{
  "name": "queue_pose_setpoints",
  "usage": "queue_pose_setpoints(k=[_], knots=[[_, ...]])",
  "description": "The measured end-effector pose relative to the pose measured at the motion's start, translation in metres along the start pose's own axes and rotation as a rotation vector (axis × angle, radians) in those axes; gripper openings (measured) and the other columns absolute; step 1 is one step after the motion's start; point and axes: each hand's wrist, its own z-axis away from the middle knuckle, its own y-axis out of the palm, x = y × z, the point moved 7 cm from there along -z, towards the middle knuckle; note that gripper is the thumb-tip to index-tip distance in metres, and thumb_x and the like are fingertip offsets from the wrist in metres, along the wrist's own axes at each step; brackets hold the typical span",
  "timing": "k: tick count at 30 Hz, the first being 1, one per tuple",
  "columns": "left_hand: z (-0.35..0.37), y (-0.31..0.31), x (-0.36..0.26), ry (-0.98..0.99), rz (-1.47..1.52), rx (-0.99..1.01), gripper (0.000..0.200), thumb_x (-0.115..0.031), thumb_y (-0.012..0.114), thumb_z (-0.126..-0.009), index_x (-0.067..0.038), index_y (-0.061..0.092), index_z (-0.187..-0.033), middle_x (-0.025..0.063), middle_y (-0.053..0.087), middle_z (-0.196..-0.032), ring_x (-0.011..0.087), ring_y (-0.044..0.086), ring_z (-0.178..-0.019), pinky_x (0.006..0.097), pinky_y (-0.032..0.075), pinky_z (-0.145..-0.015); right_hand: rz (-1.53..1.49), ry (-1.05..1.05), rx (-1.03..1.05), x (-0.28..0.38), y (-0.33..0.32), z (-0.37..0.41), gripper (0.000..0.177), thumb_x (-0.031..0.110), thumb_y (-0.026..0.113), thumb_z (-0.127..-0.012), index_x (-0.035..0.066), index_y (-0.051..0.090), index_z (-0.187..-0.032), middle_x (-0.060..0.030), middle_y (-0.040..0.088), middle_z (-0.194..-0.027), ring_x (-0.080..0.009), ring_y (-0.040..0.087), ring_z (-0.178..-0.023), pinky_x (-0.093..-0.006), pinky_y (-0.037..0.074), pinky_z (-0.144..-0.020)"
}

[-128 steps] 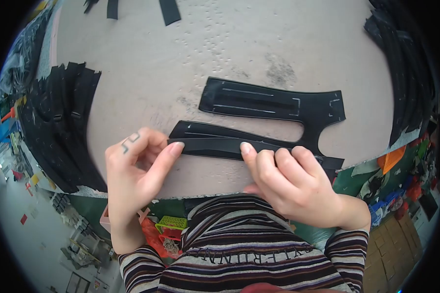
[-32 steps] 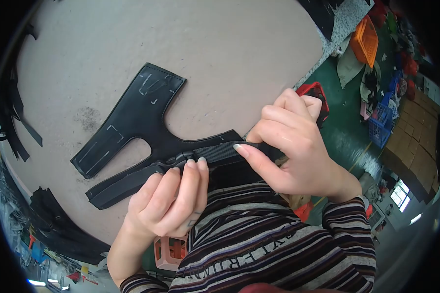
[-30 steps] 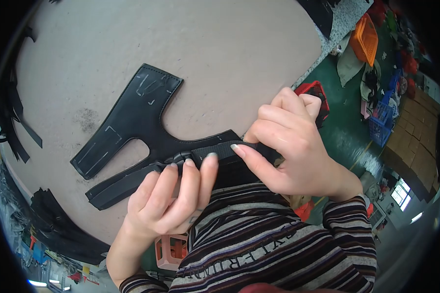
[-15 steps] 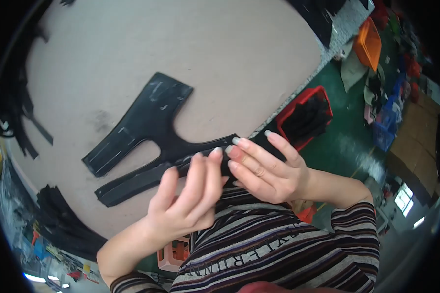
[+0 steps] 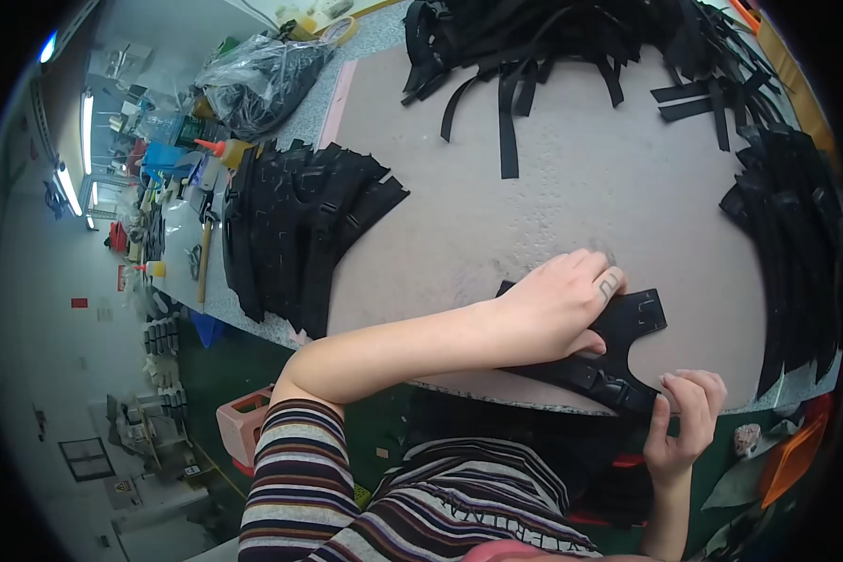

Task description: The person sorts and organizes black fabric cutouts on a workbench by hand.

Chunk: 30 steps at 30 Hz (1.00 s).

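Observation:
A black cut-out piece [image 5: 618, 330] with curved notches lies at the near edge of the table. A black plastic buckle [image 5: 613, 387] sits on its lower strip. My left hand [image 5: 571, 298] reaches across it, back up, with the fingers curled down at the piece and the thumb along its middle; the fingertips are mostly hidden. By the right end of the strip is my right hand [image 5: 689, 420], its fingers bent and the thumb apart from them, the thumb tip right at the strip's corner.
Stacks of black strapped pieces [image 5: 295, 220] lie at the table's left, with more black strips [image 5: 801, 253] at the right and black straps [image 5: 543, 42] along the far side. Behind the left stack are a bagged bundle [image 5: 258, 84] and a yellow bottle [image 5: 229, 152]. An orange bin [image 5: 794, 461] stands lower right.
The view has swung left. My hands, earlier close together above a black piece, have parted; the left now rests on a black piece and the right is at its strip end.

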Motion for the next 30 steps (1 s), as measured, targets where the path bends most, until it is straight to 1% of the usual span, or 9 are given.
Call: queue_pose_setpoints(k=[4, 7, 9, 13, 16, 19, 21, 25, 30], knots=[[0.008, -0.003, -0.005, -0.149, 0.134, 0.101, 0.061, -0.018, 0.081, -0.085, 0.0, 0.053, -0.136, 0.0192, 0.069, -0.102, 0.0364, 0.066, -0.097, 0.0431, 0.054, -0.089, 0.027, -0.051, -0.03, 0.001, 0.001, -0.006, 0.022, 0.009, 0.066, -0.091, -0.001, 0.068, -0.11, -0.0136, 0.07, -0.104, -0.0345, 0.064, -0.101, -0.0536, 0.047, -0.096], [0.048, -0.072, -0.011, -0.231, 0.177, -0.137, 0.069, -0.02, 0.08, -0.091, 0.002, 0.049, -0.149, 0.0252, 0.069, -0.124, 0.032, 0.073, -0.108, 0.0357, 0.057, -0.094, 0.135, -0.065, -0.076, -0.005, -0.019, 0.01, 0.023, 0.007, 0.064, -0.091, -0.002, 0.067, -0.112, -0.0155, 0.068, -0.107, -0.0364, 0.063, -0.104, -0.057, 0.046, -0.097], [0.098, -0.14, 0.001, -0.395, -0.021, -0.374, 0.068, -0.009, 0.079, -0.089, 0.006, 0.049, -0.148, 0.0184, 0.067, -0.133, 0.0209, 0.069, -0.113, 0.0333, 0.055, -0.095, 0.137, 0.048, -0.078, -0.02, -0.032, 0.022, 0.022, 0.004, 0.063, -0.091, -0.003, 0.067, -0.112, -0.0163, 0.067, -0.105, -0.0371, 0.062, -0.104, -0.0559, 0.046, -0.097], [0.229, -0.208, 0.083, -0.988, 0.133, -0.769, 0.058, -0.018, 0.067, -0.102, 0.007, 0.046, -0.15, 0.0199, 0.064, -0.133, 0.0259, 0.062, -0.123, 0.0388, 0.048, -0.105, 0.109, 0.146, -0.079, -0.039, -0.029, 0.034, 0.021, -0.001, 0.063, -0.089, -0.004, 0.067, -0.11, -0.0173, 0.066, -0.102, -0.0378, 0.061, -0.104, -0.0535, 0.046, -0.096], [0.273, -0.213, 0.115, -0.945, -0.716, -0.71, 0.059, -0.038, 0.043, -0.112, -0.005, 0.036, -0.16, 0.0233, 0.036, -0.16, 0.0394, 0.037, -0.147, 0.0485, 0.031, -0.118, 0.056, 0.04, -0.08, -0.024, -0.018, 0.012, 0.019, -0.002, 0.066, -0.084, -0.002, 0.069, -0.103, -0.0139, 0.067, -0.098, -0.0362, 0.063, -0.1, -0.0511, 0.048, -0.094], [0.242, -0.164, 0.116, -0.906, -0.87, -0.449, 0.09, -0.053, 0.066, -0.093, -0.022, 0.024, -0.167, 0.0208, 0.006, -0.173, 0.0477, 0.006, -0.158, 0.0782, 0.01, -0.115, 0.019, -0.051, -0.074, -0.009, -0.01, -0.014, 0.017, -0.001, 0.07, -0.079, 0.002, 0.071, -0.096, -0.0105, 0.069, -0.093, -0.0329, 0.065, -0.095, -0.0489, 0.049, -0.091], [0.239, -0.145, 0.132, -0.892, -1.182, -0.331, 0.099, -0.052, 0.072, -0.088, -0.023, 0.021, -0.168, 0.0176, 0.006, -0.174, 0.0448, 0.004, -0.159, 0.0788, 0.011, -0.115, 0.024, -0.1, -0.058, -0.005, -0.003, -0.022, 0.015, 0.005, 0.076, -0.078, 0.005, 0.071, -0.092, -0.0067, 0.069, -0.093, -0.0266, 0.066, -0.093, -0.0455, 0.05, -0.09], [0.269, -0.162, 0.182, -0.913, -1.259, -0.554, 0.087, -0.06, 0.059, -0.097, -0.03, 0.018, -0.168, 0.0055, 0.013, -0.175, 0.037, 0.013, -0.16, 0.0802, 0.016, -0.113, 0.066, -0.148, -0.036, -0.013, -0.002, -0.022, 0.015, 0.011, 0.077, -0.082, 0.007, 0.069, -0.093, -0.005, 0.066, -0.094, -0.0244, 0.065, -0.1, -0.0413, 0.046, -0.096], [0.277, -0.193, 0.216, -0.914, -1.317, -0.588, 0.087, -0.068, 0.052, -0.097, -0.037, 0.012, -0.167, 0.003, 0.012, -0.175, 0.0364, 0.012, -0.16, 0.0827, 0.013, -0.112, 0.338, -0.104, -0.169, -0.056, -0.05, -0.054, 0.017, 0.013, 0.077, -0.083, 0.007, 0.069, -0.097, -0.007, 0.065, -0.105, -0.027, 0.062, -0.111, -0.0429, 0.045, -0.099]])
